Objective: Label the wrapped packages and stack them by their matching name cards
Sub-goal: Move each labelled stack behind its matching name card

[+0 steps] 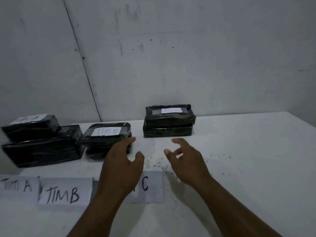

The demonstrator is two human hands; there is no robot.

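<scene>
— Why are both hands empty? The left hand (pixel 123 161) and right hand (pixel 184 159) hover over the tabletop (pixel 248 151), fingers loosely spread, gripping nothing.

— I'd guess the sorting's nearly finished. Each black-wrapped stack sits behind its card: the TIM A stack (pixel 39 142) behind the TIM A card (pixel 17 186), the TIM B stack (pixel 106 139) behind the TIM B card (pixel 65 194).

— And the third?

— The TIM C stack (pixel 169 120) lies farthest back, well apart from the C card (pixel 150 185), half hidden by the left wrist. They may be reaching to draw it nearer.
</scene>
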